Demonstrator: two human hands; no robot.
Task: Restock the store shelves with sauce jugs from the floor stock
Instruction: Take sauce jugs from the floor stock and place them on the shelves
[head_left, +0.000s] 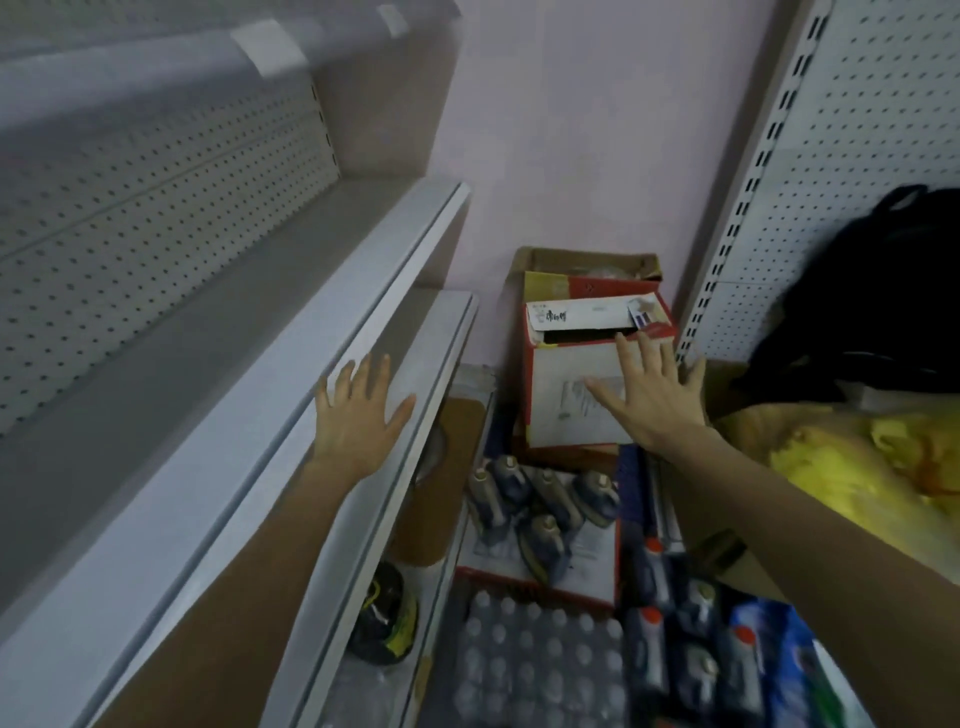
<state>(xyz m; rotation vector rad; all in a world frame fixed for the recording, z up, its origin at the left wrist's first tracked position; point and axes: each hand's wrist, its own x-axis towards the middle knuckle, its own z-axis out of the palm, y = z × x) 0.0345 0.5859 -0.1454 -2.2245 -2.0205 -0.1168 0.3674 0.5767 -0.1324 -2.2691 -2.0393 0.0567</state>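
Note:
Several dark sauce jugs (540, 506) with pale caps lie in an open red-edged box on the floor, below and between my hands. My left hand (358, 415) is spread open, fingers apart, over the front rail of the white store shelf (291, 395) at the left. My right hand (649, 387) is also open and empty, hovering in front of a red and white carton (566, 400) that stands behind the jugs. The shelf board (171, 358) above my left hand carries nothing.
A shrink-wrapped pack of water bottles (535, 654) lies on the floor in front. More bottles with red caps (675, 644) stand at lower right. A yellow bag (872, 462) and a black backpack (872, 306) sit on the right shelf. A pegboard panel (831, 130) rises at right.

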